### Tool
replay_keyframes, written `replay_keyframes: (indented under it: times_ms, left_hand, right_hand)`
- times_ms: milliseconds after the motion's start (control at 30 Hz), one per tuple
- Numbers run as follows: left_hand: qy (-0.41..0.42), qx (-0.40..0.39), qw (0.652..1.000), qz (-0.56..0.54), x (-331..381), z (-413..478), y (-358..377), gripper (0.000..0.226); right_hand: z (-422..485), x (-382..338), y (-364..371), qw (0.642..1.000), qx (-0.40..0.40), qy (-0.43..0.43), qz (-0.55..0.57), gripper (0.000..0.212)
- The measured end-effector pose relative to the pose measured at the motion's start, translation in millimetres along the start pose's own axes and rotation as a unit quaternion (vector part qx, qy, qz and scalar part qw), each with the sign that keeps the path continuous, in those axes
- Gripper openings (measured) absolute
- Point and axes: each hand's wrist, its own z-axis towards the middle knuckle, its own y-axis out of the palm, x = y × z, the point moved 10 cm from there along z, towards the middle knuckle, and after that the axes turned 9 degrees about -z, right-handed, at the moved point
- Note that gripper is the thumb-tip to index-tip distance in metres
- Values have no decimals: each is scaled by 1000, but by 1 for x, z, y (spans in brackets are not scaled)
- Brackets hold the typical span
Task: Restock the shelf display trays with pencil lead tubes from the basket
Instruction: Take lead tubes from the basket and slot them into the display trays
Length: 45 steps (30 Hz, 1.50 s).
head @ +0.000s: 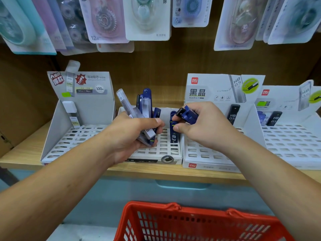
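Note:
My left hand (132, 134) grips a fanned bunch of pencil lead tubes (139, 108), some clear and some dark blue, above the middle display tray (161, 150). My right hand (199, 126) holds a dark blue tube (186, 115) in its fingers, while thumb and forefinger pinch the top of another blue tube (173, 134) standing in a slot at the right side of that tray. The red basket (199, 225) sits low in front of me, below the shelf.
A white tray (74, 136) with one clear tube stands to the left. Two more trays (208, 153) (291, 141) with black and blue tubes stand to the right. Correction tape packs (107, 20) hang above. The wooden shelf edge (156, 173) runs in front.

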Motion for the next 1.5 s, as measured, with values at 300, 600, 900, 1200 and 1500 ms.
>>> replay_keyframes:
  times_ms: [300,600,900,1200,1500]
  left_hand:
    - [-12,-57,998,-8,4,-5,11,31]
    - [8,-34,999,12,9,-5,4,21]
    - [123,52,991,-21,49,-3,-12,16]
    - [165,0,937,309,67,-11,9,23]
    - [190,-8,924,333,50,-4,38,18]
  right_hand:
    - [-3,-22,-10,993,-1,-36,116,19]
    - [-2,10,-19,968,15,102,228,1]
    - [-14,2,-7,982,-138,81,97,17]
    - [-16,32,-8,968,-113,158,157,33]
    - [-11,15,5,985,-79,60,139,14]
